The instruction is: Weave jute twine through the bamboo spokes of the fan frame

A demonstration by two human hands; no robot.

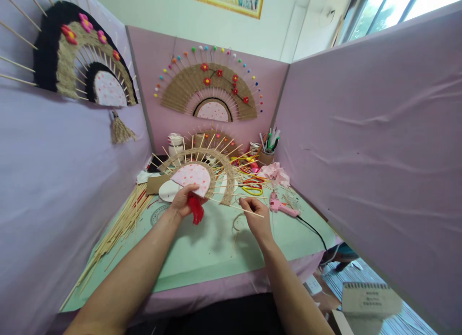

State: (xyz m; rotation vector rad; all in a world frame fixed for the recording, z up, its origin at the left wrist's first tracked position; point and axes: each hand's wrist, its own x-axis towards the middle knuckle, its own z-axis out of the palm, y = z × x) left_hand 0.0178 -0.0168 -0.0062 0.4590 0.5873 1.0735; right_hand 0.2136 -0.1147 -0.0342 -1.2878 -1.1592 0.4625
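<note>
My left hand (183, 201) grips the bottom edge of a half-finished stick fan (226, 181), held tilted above the table. The fan has a pink spotted half-round centre (193, 177), a jute band and bare wooden sticks fanning outward. Red threads (196, 210) hang below my left fingers. My right hand (257, 217) is closed in a pinch beside the fan's right end, close to its lowest stick. A thin strand of jute twine (236, 223) dangles below those fingertips; whether it runs right into the pinch is hard to see.
A pink glue gun (283, 206) lies to the right, its cord trailing over the table edge. Loose sticks (121, 224) are heaped at left. Scissors (252, 188), a tool pot (266, 157) and pink cloth (275, 173) sit behind. Decorated fans (173, 94) hang on the partitions.
</note>
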